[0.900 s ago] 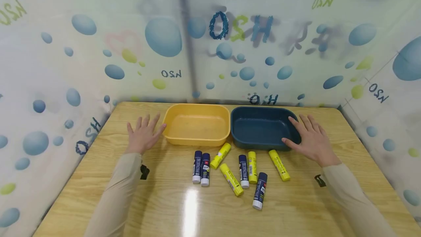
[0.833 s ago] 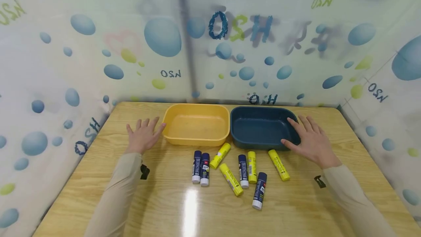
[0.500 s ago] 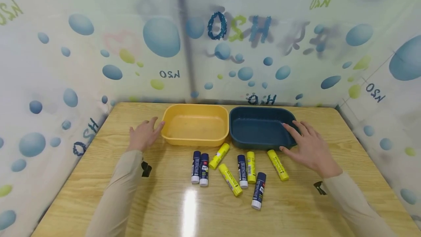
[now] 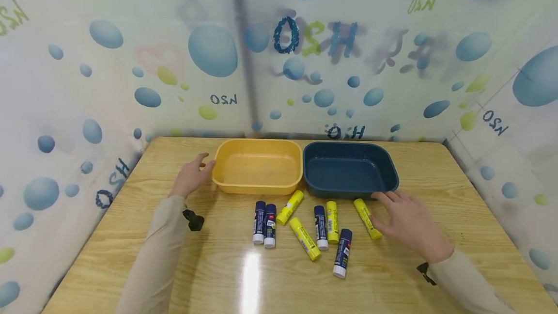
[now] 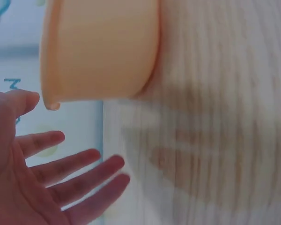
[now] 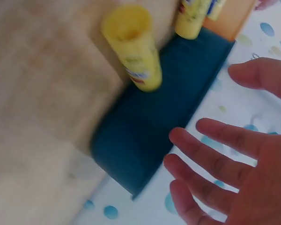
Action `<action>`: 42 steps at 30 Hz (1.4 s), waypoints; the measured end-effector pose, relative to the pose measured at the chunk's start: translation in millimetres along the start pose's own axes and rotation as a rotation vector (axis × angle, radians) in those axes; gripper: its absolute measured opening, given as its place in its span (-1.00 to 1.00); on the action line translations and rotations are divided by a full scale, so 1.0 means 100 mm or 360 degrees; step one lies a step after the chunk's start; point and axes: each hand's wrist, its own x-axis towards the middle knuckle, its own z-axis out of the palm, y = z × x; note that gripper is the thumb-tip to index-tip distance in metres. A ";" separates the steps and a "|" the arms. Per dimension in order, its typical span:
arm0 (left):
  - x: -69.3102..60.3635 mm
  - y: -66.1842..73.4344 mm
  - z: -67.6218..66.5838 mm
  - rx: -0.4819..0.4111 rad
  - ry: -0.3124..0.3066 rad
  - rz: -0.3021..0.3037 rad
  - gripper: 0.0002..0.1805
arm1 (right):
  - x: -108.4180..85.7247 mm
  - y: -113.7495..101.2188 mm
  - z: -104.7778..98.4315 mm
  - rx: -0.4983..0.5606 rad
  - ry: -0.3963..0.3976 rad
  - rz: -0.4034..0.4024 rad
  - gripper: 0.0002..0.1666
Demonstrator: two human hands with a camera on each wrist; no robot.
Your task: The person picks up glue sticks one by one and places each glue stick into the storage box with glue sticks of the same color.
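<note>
My left hand (image 4: 192, 177) hovers beside the left end of the yellow tray (image 4: 223, 187), its fingers spread and holding nothing; the left wrist view shows the thumb near the tray's rim. My right hand (image 4: 410, 224) is just right of a yellow glue stick (image 4: 367, 219) and in front of the dark blue tray (image 4: 348, 193). Its fingers are apart and nothing lies between them. In the right wrist view that yellow glue stick (image 6: 138, 58) appears beyond the fingertips. Further glue sticks, yellow (image 4: 305, 239) and navy with white ends (image 4: 343, 253), lie in front of the trays.
Both trays stand side by side near the back edge of the wooden table (image 4: 209, 275). A patterned curtain (image 4: 261, 86) rises behind it. Two navy glue sticks lie together on the left, one (image 4: 259, 222) beside another (image 4: 270, 226).
My right hand has come back from the blue tray's right side toward the yellow glue stick. The left hand's fingers have bent slightly. The glue sticks have stayed in place.
</note>
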 end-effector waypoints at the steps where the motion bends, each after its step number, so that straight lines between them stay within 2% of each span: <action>1: 0.01 -0.01 0.00 -0.0078 -0.0026 -0.0018 -0.33 | -0.01 -0.01 0.02 0.0008 -0.0028 0.0010 -0.49; 7: 0.09 -0.03 -0.02 -0.0603 -0.0214 -0.0192 -0.32 | -0.05 0.01 0.16 0.0021 -0.0200 0.0069 -0.47; 10: 0.11 -0.03 -0.03 -0.0764 -0.0278 -0.0225 -0.34 | -0.05 0.02 0.21 0.0029 -0.0250 0.0081 -0.44; 15: 0.11 -0.08 -0.01 -0.0932 -0.0408 -0.0199 -0.36 | -0.05 0.01 0.26 0.0049 -0.0308 0.0119 -0.43; 19: 0.11 -0.13 -0.01 -0.1022 -0.0488 -0.0188 -0.36 | -0.04 0.01 0.29 0.0067 -0.0332 0.0141 -0.43; 27: 0.14 -0.16 -0.02 -0.1130 -0.0563 -0.0179 -0.38 | 0.00 0.01 0.33 0.0152 -0.0344 0.0181 -0.44; 35: 0.16 -0.15 -0.07 -0.1231 -0.0586 -0.0217 -0.37 | 0.09 -0.02 0.37 0.0331 -0.0373 0.0249 -0.57; 42: 0.16 -0.12 -0.10 -0.1269 -0.0616 -0.0212 -0.36 | 0.14 -0.04 0.42 0.0349 -0.0458 0.0299 -0.61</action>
